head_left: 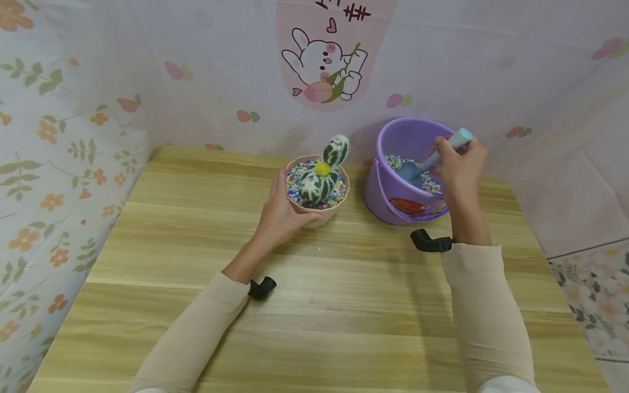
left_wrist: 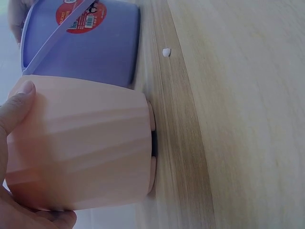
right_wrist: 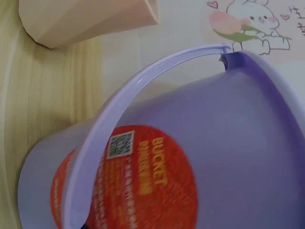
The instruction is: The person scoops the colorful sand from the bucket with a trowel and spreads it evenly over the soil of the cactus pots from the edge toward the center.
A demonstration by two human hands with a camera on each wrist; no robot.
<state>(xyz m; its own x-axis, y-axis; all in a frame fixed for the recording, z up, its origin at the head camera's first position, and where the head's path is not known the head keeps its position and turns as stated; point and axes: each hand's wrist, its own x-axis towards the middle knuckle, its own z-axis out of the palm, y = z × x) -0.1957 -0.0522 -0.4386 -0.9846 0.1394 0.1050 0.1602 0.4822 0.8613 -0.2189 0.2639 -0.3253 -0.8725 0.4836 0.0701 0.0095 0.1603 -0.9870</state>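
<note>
My left hand [head_left: 280, 215] grips a peach-coloured flowerpot [left_wrist: 81, 143] around its side, thumb at the front. In the pot stands a green and white knitted cactus [head_left: 316, 185] with a yellow flower, set among colourful pebbles [head_left: 295, 183]. To the right, my right hand [head_left: 460, 164] holds a small blue shovel [head_left: 432, 161] by its handle, over the rim of a purple bucket [head_left: 380, 191]. The shovel's blade dips into the bucket among pale coloured pebbles [head_left: 395, 161]. In the right wrist view the bucket [right_wrist: 228, 124] fills most of the picture and hides the hand.
Both containers stand near the back edge of a wooden table [head_left: 314, 316], close to a printed cloth [head_left: 206, 93]. The bucket's handle [right_wrist: 128, 90] hangs down at its front. A small white pebble [left_wrist: 166, 52] lies on the table near the pot.
</note>
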